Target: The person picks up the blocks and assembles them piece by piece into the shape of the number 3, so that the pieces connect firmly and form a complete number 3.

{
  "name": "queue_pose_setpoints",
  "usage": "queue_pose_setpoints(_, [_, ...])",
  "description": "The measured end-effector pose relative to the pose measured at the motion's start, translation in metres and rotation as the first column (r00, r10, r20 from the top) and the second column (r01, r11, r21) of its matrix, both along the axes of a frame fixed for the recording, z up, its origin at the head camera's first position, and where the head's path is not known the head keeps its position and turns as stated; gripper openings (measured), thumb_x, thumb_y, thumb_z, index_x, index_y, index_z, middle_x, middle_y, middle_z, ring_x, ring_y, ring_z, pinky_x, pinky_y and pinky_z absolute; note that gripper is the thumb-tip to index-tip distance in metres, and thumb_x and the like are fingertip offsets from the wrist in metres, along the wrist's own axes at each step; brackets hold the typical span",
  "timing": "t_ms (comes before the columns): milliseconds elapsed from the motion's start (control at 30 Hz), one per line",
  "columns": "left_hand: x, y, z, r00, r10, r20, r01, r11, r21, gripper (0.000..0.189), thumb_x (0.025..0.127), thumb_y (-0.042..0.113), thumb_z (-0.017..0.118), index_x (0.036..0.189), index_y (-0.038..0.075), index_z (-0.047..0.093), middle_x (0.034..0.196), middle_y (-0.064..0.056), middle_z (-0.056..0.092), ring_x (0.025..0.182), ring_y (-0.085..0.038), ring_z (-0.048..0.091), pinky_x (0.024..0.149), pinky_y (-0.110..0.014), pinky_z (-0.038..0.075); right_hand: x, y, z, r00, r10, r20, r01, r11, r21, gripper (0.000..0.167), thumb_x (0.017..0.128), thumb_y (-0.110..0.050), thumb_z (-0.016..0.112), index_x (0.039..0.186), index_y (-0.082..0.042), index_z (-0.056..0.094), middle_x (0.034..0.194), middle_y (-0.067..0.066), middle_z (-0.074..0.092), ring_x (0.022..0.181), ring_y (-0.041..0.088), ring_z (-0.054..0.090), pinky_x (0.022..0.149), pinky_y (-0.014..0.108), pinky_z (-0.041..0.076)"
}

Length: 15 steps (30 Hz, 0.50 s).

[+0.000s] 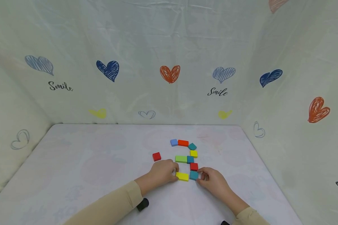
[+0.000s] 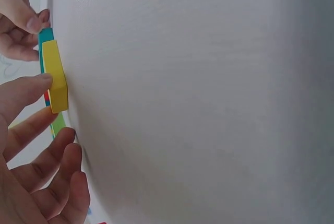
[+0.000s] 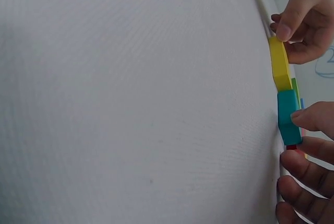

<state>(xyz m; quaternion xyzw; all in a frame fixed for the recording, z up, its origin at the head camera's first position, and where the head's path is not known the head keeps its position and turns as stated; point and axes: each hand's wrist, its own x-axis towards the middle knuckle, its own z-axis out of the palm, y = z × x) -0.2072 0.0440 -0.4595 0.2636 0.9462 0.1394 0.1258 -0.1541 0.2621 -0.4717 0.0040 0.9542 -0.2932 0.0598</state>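
Observation:
My left hand (image 1: 164, 172) pinches the left end of a long yellow block (image 1: 182, 176) between thumb and index finger. In the left wrist view the thumb lies on the near face of that block. My right hand (image 1: 214, 182) holds a teal block (image 1: 194, 175) at its right side, thumb in front and index finger behind. A narrow gap shows between the two blocks in the head view. Behind the teal block stands a red block (image 1: 194, 167), followed by a dark blue block (image 1: 190, 159) with a light green block (image 1: 181, 159) on its left.
Farther back, a small yellow block (image 1: 193, 153), a teal pentagonal block (image 1: 192, 146), a long red block (image 1: 183, 143) and a light blue block (image 1: 174, 142) continue the curved row. A separate red block (image 1: 156, 156) lies beyond my left hand on the white table (image 1: 101, 162).

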Motion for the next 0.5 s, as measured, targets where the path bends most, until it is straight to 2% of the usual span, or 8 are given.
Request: queue_pose_setpoints(500, [0.0037, 0.0011, 0.0056, 1.000, -0.028, -0.011, 0.028, 1.000, 0.013, 0.028, 0.078, 0.033, 0.082, 0.102, 0.023, 0.073, 0.084, 0.008, 0.058, 0.075, -0.008, 0.051, 0.065, -0.023, 0.048, 0.0001, 0.0003, 0.0007, 1.000, -0.005, -0.002, 0.005, 1.000, -0.007, 0.032, 0.078, -0.018, 0.082, 0.107, -0.012, 0.070, 0.073, -0.006, 0.053, 0.067, 0.013, 0.048, 0.056, 0.024, 0.043])
